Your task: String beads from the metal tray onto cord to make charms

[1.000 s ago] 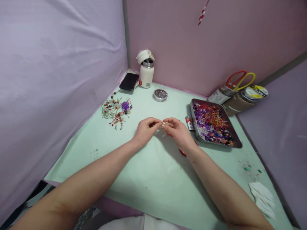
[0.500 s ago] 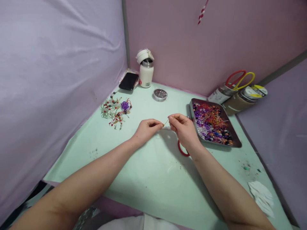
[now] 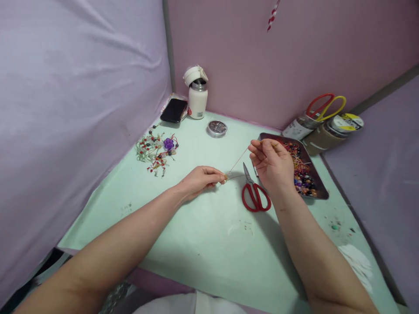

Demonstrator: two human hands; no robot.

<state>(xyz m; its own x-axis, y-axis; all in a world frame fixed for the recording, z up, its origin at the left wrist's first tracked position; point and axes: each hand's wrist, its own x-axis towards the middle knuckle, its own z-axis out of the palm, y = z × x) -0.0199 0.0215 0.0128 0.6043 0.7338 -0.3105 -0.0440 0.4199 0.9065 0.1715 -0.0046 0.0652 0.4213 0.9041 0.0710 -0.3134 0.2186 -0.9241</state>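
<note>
Near the middle of the table, my left hand (image 3: 204, 179) pinches a small bead piece (image 3: 225, 178), mostly hidden by the fingertips. A thin cord (image 3: 238, 160) runs taut from it, up and right to my right hand (image 3: 274, 165). That hand is raised, palm toward me, with thumb and forefinger closed on the cord's far end. Below it on the table lie red-handled scissors (image 3: 256, 198), their blades pointing up and away. Beaded strings (image 3: 156, 150) with a purple bead flower (image 3: 169, 143) lie in a heap to the left.
A metal tray (image 3: 322, 192) of beads and cords sits behind my right hand. Two jars (image 3: 330, 136) stand beyond it, one holding red and yellow scissors (image 3: 327, 107). At the back are a white bottle (image 3: 197, 102), a phone (image 3: 174, 110) and a round container (image 3: 217, 128). White cloth (image 3: 356, 264) lies right.
My right hand has moved up and right, away from my left, drawing the cord out taut. The scissors, mostly covered before, now show. My left hand has barely moved.
</note>
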